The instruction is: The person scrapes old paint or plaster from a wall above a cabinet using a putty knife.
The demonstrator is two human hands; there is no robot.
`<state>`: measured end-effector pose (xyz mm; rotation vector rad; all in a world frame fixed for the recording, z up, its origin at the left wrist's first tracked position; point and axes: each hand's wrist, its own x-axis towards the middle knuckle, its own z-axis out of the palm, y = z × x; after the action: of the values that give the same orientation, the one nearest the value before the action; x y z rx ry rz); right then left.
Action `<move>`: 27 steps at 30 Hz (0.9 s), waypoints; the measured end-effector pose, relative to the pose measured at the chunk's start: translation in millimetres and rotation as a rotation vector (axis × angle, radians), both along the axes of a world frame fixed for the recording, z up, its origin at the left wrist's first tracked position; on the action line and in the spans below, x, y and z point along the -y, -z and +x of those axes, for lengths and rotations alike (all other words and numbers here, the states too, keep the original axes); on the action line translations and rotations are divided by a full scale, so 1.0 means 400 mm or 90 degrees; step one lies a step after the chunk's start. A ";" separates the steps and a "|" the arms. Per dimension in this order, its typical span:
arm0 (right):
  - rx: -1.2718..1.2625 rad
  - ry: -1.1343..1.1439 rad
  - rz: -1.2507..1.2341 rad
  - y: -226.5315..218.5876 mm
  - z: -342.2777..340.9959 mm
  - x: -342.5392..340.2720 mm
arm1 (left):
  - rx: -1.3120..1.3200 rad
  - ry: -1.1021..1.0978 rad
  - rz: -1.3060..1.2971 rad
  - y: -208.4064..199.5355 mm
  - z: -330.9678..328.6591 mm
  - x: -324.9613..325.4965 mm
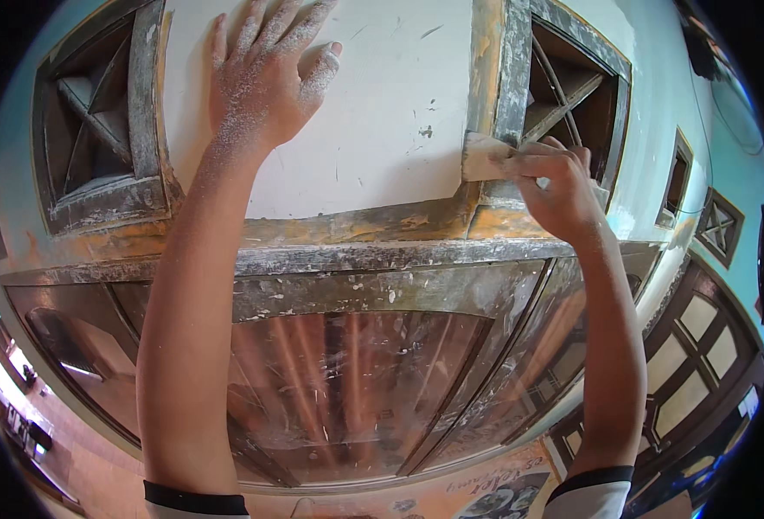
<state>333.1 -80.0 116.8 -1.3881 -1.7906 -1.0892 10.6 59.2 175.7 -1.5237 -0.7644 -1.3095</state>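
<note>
My left hand (265, 86), coated in white dust, lies with its fingers spread on a white wall panel (382, 95). Pinched in my right hand (563, 190) is a flat scraper (483, 159), like a putty knife. Its wide, stained blade meets the panel's right border, where a worn orange-brown strip (485, 52) runs upward. Most of its handle is hidden by my fingers. Dark scratches and small chips mark the panel. Along its lower edge goes a patchy brown and orange band (356, 227).
Wooden vent openings with crossed bars flank the panel, one at left (96, 112) and one at right (572, 86). A weathered ledge (382, 255) juts out below, over glazed wooden doors (356, 372). At lower right stands a paned door (693, 363).
</note>
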 end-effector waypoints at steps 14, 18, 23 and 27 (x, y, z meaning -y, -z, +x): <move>-0.015 -0.014 -0.021 0.054 0.006 0.015 | 0.004 -0.005 0.025 0.006 0.010 -0.007; -0.039 -0.012 -0.046 0.074 -0.013 0.010 | 0.007 -0.022 0.006 0.008 0.004 -0.006; -0.064 -0.059 -0.032 0.096 -0.011 0.000 | 0.011 -0.011 -0.007 0.010 0.015 0.005; -0.086 -0.062 -0.072 0.104 0.006 0.009 | 0.005 -0.024 0.013 0.016 0.012 -0.004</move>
<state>335.6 -83.6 75.3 -1.3900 -1.8243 -0.8360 15.5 60.8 169.5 -1.4817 -0.7785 -1.2926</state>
